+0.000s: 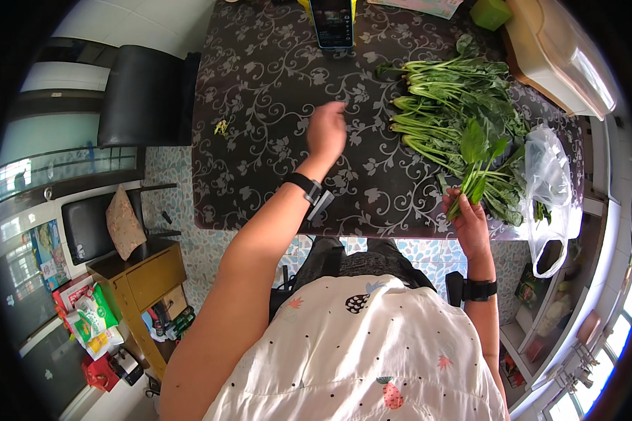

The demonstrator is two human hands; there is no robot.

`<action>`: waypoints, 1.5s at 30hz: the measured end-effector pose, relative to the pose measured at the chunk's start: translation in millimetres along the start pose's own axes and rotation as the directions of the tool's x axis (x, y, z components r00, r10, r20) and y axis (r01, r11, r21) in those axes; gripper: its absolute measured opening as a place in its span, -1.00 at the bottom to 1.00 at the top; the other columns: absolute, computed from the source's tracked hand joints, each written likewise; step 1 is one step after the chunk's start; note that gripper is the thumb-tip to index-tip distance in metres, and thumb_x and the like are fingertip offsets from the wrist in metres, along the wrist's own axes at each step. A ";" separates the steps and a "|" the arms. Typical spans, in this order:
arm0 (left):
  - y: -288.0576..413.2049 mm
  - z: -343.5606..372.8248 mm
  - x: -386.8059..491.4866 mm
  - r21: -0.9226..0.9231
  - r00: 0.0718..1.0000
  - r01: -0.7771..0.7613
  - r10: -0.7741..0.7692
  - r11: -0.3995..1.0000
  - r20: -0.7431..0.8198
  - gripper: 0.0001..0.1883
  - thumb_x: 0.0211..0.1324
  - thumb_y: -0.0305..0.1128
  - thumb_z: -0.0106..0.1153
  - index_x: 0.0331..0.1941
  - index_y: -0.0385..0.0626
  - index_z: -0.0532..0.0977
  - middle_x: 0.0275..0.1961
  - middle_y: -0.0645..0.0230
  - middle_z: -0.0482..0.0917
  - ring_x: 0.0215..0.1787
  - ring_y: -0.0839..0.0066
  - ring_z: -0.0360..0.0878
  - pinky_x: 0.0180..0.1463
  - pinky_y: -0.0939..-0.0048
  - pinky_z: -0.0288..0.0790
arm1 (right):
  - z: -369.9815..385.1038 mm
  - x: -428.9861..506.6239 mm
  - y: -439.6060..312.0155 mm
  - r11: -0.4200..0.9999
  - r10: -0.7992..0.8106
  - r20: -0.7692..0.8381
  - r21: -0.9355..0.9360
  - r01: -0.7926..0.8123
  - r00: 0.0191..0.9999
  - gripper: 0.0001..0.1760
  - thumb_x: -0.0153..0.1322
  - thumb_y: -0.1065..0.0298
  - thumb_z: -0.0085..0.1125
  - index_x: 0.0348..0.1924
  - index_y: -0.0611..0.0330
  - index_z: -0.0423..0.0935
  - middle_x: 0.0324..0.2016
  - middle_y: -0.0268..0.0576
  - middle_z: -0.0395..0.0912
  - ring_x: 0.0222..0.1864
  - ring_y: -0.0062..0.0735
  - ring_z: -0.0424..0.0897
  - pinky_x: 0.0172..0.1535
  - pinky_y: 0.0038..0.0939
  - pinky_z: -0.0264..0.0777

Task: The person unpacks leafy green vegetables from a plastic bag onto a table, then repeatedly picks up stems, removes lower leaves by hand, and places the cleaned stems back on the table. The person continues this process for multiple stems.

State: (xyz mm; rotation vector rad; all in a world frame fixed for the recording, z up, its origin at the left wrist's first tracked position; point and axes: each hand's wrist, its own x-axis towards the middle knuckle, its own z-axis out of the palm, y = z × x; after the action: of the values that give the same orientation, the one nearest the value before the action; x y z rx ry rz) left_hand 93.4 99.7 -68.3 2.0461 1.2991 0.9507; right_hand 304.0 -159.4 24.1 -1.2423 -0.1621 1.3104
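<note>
In my right hand [467,216] I grip a sprig of leafy greens [474,158] by its stems, near the table's front edge. Its leaves point away from me, over other greens. My left hand [326,131] hovers or rests over the middle of the dark floral tablecloth [274,173]; its fingers are curled and slightly blurred, and whether they pinch anything is hidden. A large spread of leafy greens with pale stem ends [447,105] lies on the right half of the table, stems towards the left. Small yellowish leaf scraps [220,127] lie at the left.
A clear plastic bag [547,173] hangs over the right front edge, with some greens beside it. A phone [333,23] stands at the back. A lidded box [558,52] and a green block-shaped object [490,14] are at the back right. A black chair [142,94] stands left.
</note>
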 end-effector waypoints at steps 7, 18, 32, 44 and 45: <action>47.7 39.8 4.9 0.058 0.909 -0.230 0.194 0.971 0.368 -0.82 -0.04 -0.43 0.16 -0.27 -0.10 0.54 -0.30 0.29 0.48 -0.20 0.24 0.46 -0.18 0.30 0.38 | 11.7 -2.9 1.4 0.998 -0.001 -0.005 -0.058 0.000 1.000 -0.76 0.47 0.33 -0.10 -0.09 0.23 0.43 -0.14 -0.18 0.51 -0.12 -0.41 0.52 -0.06 -0.40 0.46; -9.3 -47.4 15.2 0.025 0.988 -0.028 0.024 0.999 0.154 -0.94 -0.04 -0.46 0.17 -0.45 -0.16 0.52 -0.44 0.23 0.58 -0.40 0.33 0.57 -0.33 0.39 0.40 | 9.0 -3.4 6.2 0.999 -0.008 -0.008 -0.035 0.008 1.000 -0.77 0.47 0.32 -0.09 -0.11 0.23 0.45 -0.14 -0.17 0.51 -0.12 -0.42 0.52 -0.05 -0.41 0.45; -33.0 -126.8 -25.8 0.166 0.995 0.074 -0.083 0.983 0.053 -0.83 -0.13 -0.52 0.16 -0.35 -0.10 0.48 -0.32 0.20 0.50 -0.31 0.22 0.49 -0.26 0.24 0.40 | 23.7 5.8 8.4 0.998 0.006 0.001 -0.064 -0.006 1.000 -0.76 0.47 0.34 -0.09 -0.08 0.26 0.42 -0.10 -0.12 0.48 -0.09 -0.41 0.51 -0.04 -0.41 0.45; -39.6 -88.7 -56.9 -0.689 0.703 0.703 -0.313 0.175 0.639 -0.76 0.16 -0.27 0.00 -0.21 -0.18 0.47 -0.23 0.27 0.57 -0.15 0.46 0.53 -0.02 0.44 0.42 | 18.2 3.4 8.9 0.999 -0.003 0.022 -0.035 0.004 1.000 -0.77 0.46 0.35 -0.09 -0.09 0.25 0.43 -0.10 -0.12 0.49 -0.11 -0.42 0.51 -0.03 -0.41 0.44; -51.8 -101.5 -41.6 -0.818 0.705 0.570 -0.557 0.078 0.439 -0.74 0.15 -0.28 -0.01 -0.19 -0.20 0.46 -0.19 0.23 0.55 -0.11 0.41 0.52 0.06 0.39 0.38 | 17.9 3.1 9.0 0.998 0.008 -0.010 -0.055 -0.008 1.000 -0.77 0.47 0.35 -0.09 -0.09 0.25 0.43 -0.10 -0.12 0.49 -0.11 -0.42 0.51 -0.04 -0.41 0.44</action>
State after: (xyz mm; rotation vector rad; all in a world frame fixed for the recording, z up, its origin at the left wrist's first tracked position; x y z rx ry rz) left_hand -26.8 88.6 -56.2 0.4903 0.9702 0.9178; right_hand 286.9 -148.5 23.1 -1.2970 -0.1870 1.3138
